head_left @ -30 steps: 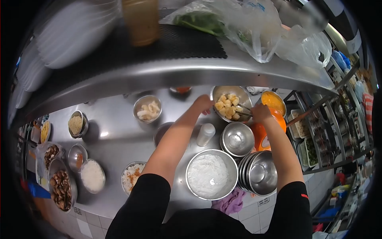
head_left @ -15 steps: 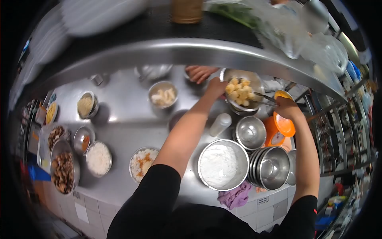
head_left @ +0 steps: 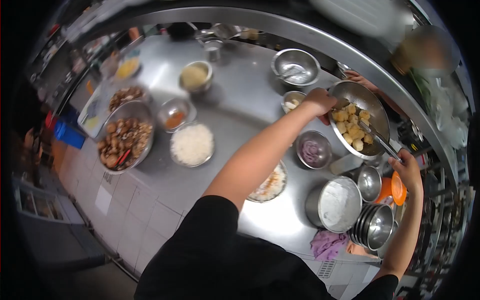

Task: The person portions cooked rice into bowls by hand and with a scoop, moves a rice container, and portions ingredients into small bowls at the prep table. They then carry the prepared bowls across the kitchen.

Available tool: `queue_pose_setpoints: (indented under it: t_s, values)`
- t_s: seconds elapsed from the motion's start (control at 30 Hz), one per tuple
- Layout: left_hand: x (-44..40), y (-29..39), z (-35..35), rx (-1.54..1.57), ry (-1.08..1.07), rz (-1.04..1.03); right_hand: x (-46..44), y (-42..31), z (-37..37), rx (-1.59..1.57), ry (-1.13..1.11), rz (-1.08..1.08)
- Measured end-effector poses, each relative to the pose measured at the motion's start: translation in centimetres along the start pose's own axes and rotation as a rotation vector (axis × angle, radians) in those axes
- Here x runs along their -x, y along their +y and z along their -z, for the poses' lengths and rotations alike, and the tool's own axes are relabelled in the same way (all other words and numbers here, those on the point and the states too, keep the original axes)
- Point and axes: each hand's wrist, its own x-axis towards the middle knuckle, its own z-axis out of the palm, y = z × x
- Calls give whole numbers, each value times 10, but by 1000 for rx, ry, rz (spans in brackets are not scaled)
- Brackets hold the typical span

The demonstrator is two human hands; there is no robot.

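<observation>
My left hand [head_left: 320, 103] grips the near-left rim of a large metal bowl [head_left: 378, 107], which is tilted and raised over the counter. Pale golden chunks [head_left: 352, 128] lie inside it. In my right hand [head_left: 409, 167] are metal tongs [head_left: 381, 141], whose tips reach in among the chunks. Partly beneath my left hand stands a small bowl of pale pieces [head_left: 290, 102]. A bowl with something purple [head_left: 313, 150] sits below the large bowl, near a white bottle [head_left: 345, 163].
A tub of white powder [head_left: 339, 204], stacked metal bowls [head_left: 376, 226] and an orange scale [head_left: 395, 189] stand near the right edge. Mushrooms [head_left: 125, 142] and white rice [head_left: 192, 144] are at left. A co-worker's hand [head_left: 361, 79] shows behind the large bowl, under the shelf [head_left: 320, 34].
The view has swung left. The large bowl has been lifted and tilted by my left hand, which was first beside it. My right hand keeps hold of the tongs.
</observation>
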Motion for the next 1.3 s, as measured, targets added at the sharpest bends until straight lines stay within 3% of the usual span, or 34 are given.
queue_pose_setpoints:
  t_s: [0.07, 0.17, 0.2, 0.27, 0.3, 0.33, 0.4, 0.47, 0.57, 0.7, 0.87, 1.0, 1.07, 1.3]
  values:
    - [37, -2, 59, -40, 97, -88, -7, -43, -23, -58, 12, 200]
    - [118, 18, 154, -206, 310, -58, -18, -137, -65, -158, -88, 251]
    - [143, 20, 185, -277, 374, -46, -18, -180, -79, -54, -100, 272]
    - [174, 2, 260, -515, 561, -154, -37, -228, -131, -160, -84, 516]
    - [197, 4, 289, -660, 641, -166, -47, -258, -154, -240, -238, 442]
    - [221, 9, 309, -674, 705, -202, -61, -279, -190, -239, -179, 554]
    - [258, 20, 338, -779, 786, -184, -78, -335, -243, -241, -308, 518]
    - [275, 8, 379, -1034, 885, -23, -90, -381, -294, -243, -378, 525]
    - [286, -7, 418, -1105, 887, 48, -98, -427, -354, -255, -403, 504]
    - [288, -30, 445, -1204, 932, -43, -97, -448, -394, -239, -398, 452]
    - [272, -42, 463, -1246, 948, -246, -93, -454, -377, -175, -410, 398]
    - [262, -41, 460, -1267, 908, -199, -89, -449, -362, -54, -426, 416]
    - [257, -42, 457, -1306, 941, -440, -85, -444, -361, -17, -415, 443]
    - [244, -23, 444, -1476, 848, -644, -78, -438, -352, 168, -443, 559]
